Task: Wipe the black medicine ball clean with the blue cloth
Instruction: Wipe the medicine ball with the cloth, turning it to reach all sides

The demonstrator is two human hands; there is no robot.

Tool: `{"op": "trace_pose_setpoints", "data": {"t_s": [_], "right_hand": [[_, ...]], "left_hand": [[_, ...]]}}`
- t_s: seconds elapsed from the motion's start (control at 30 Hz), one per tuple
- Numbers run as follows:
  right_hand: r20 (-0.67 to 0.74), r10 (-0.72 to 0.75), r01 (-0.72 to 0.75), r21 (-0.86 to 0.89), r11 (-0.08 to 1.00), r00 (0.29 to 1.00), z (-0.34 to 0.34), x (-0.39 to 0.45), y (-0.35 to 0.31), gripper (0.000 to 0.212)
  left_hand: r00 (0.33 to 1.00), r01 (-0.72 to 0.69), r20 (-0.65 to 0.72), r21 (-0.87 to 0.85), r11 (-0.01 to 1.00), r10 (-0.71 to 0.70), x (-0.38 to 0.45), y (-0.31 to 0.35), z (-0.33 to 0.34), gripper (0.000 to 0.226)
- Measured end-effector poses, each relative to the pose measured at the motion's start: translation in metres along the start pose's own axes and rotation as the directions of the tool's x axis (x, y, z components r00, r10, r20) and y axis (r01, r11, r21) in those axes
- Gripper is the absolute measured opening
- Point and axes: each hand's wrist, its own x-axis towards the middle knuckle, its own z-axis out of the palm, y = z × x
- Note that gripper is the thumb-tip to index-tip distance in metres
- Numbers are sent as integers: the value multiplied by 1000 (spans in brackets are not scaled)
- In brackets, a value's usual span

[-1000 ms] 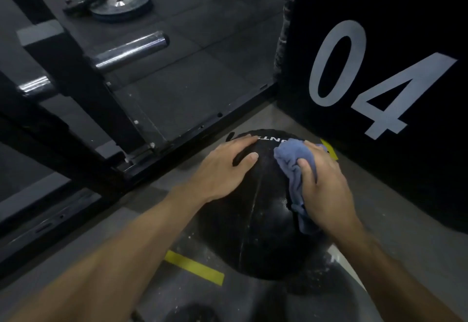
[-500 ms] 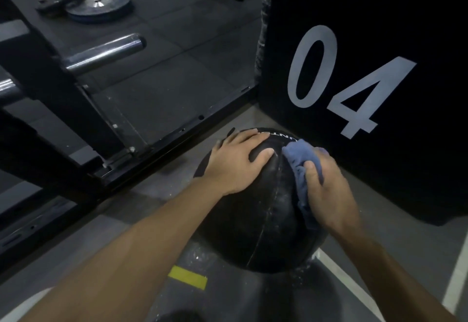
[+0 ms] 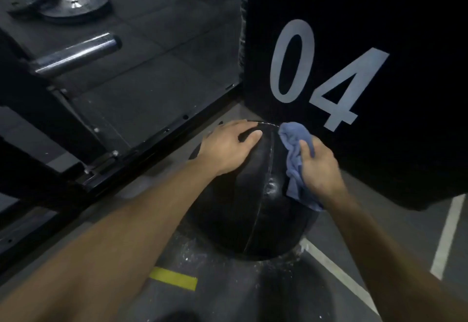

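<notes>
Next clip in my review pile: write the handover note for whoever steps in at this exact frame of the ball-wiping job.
Left hand: flat, fingers spread, pressing on top of the round black leather medicine ball to steady it.
Right hand: grips the bunched blue cloth against the ball's upper right side, beside the black box marked 04.
Ball sits on the grey floor.
Done: wiping is under way on the upper right.
Left: a whitish smudge near the seam, and the near and lower faces, not yet covered.
</notes>
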Motion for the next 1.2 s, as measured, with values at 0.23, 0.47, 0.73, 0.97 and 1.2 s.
{"op": "trace_pose_setpoints", "data": {"t_s": [0.23, 0.47, 0.73, 0.97, 1.2], "right_hand": [[243, -643, 674, -433, 598, 727, 57, -111, 14, 63], [365, -700, 734, -590, 335, 613, 62, -118, 36, 72], [-139, -244, 206, -241, 948, 960, 28, -52, -6, 60], [-114, -245, 224, -168, 960, 963, 10, -24, 6, 56], [-72, -208, 201, -97, 975, 976, -14, 0, 25, 56]], "left_hand": [[999, 36, 34, -66, 997, -34, 12, -9, -3, 48], [992, 87, 113, -225, 970, -63, 12, -11, -3, 61], [965, 120, 253, -204, 972, -66, 8, -27, -22, 42], [995, 68, 93, -295, 953, -42, -12, -35, -37, 23], [838, 420, 35, -679, 602, -545, -34, -102, 7, 65]]}}
